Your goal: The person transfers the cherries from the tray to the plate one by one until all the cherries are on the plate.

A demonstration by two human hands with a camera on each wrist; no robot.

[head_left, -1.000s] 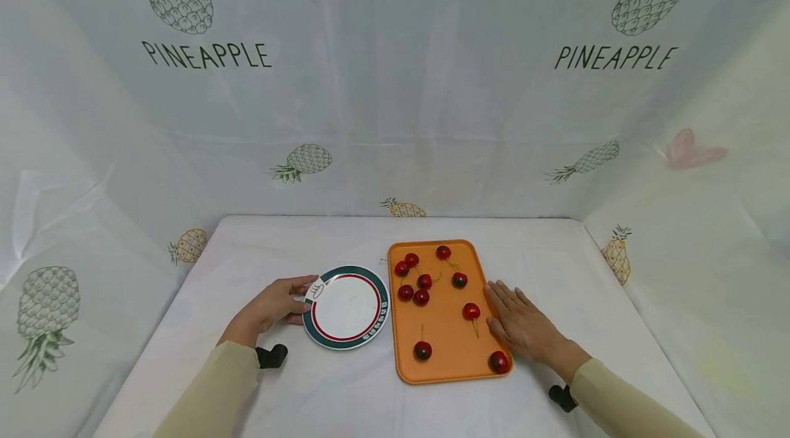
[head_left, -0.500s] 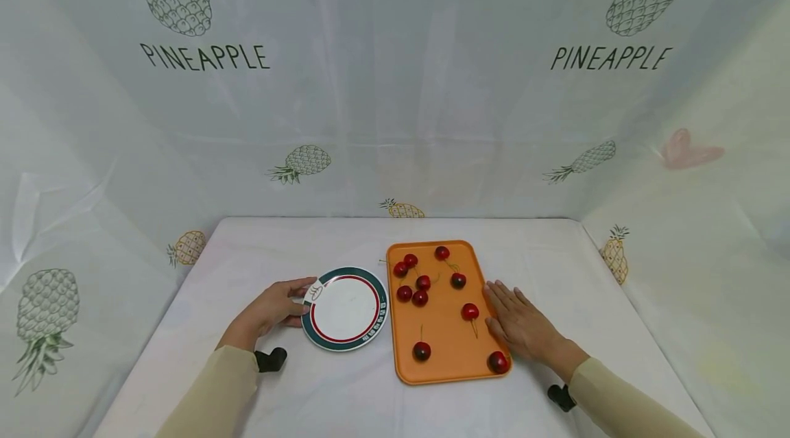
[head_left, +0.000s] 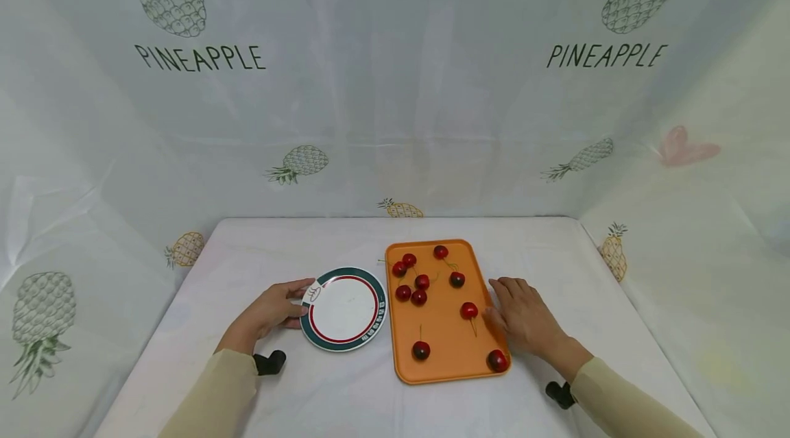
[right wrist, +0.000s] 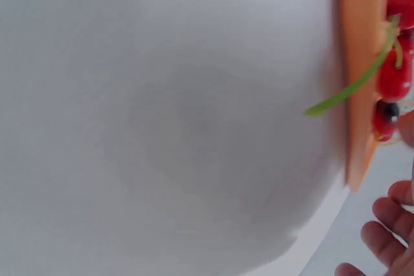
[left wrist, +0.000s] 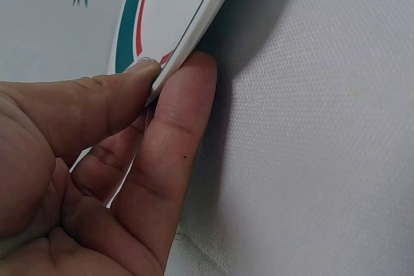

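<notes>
A white plate (head_left: pixel 345 308) with a green rim and a red ring lies at left of centre. My left hand (head_left: pixel 274 308) pinches its left edge; in the left wrist view the thumb is on top of the plate rim (left wrist: pixel 191 37) and a finger is underneath. Beside the plate lies an orange tray (head_left: pixel 441 328) with several dark red cherries (head_left: pixel 469 310) on it. At the tray's right edge is my right hand (head_left: pixel 527 318), its fingers loosely bent and its thumb overlapping the edge. In the right wrist view a green stem (right wrist: pixel 349 92) hangs over the tray's side.
A white cloth (head_left: pixel 296 397) covers the table. Behind and at both sides hangs a pale curtain (head_left: pixel 395 81) printed with pineapples. One cherry (head_left: pixel 497 360) sits in the tray's near right corner, close to the right hand.
My right hand has lifted from lying flat along the tray's right edge, and its fingers are now more bent. My left hand keeps its pinch on the plate.
</notes>
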